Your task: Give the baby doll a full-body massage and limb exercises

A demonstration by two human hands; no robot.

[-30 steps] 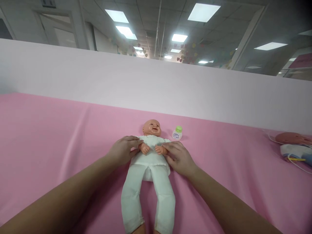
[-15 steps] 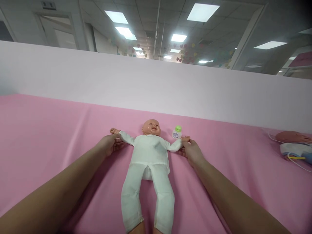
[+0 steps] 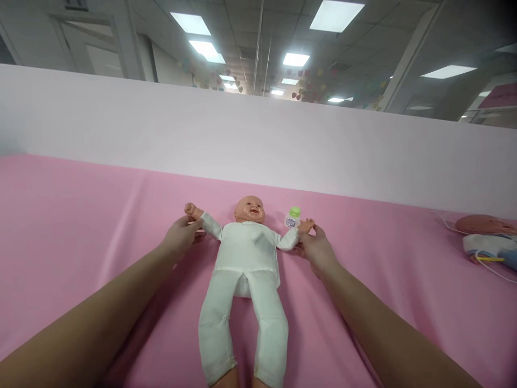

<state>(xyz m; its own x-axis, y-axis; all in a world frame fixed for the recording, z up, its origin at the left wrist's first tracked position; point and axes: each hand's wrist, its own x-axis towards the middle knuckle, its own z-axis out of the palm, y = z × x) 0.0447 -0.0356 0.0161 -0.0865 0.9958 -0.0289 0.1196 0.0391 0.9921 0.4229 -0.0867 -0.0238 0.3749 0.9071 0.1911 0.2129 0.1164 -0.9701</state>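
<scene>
The doll [image 3: 247, 245] lies face up on the pink sheet [image 3: 72, 226], head toward the far edge, legs toward the near one, both arms spread to the sides. The left hand [image 3: 180, 235] is partly curled round one wrist, thumb above and fingers reaching underneath; the right hand [image 3: 318, 249] has the other wrist in a similar loose hold, mostly closed. To do this well, I'd pinch lightly, support each forearm from below, and match both arms in height and angle so that the trunk stays flat and square to the far edge. The right hand probably needs more care, since the bottle [image 3: 293, 218] stands just beyond that arm, near the far edge, and a wide swing might knock it. Its label carries small dark print, too blurred to read; no brand or other writing can be made out
</scene>
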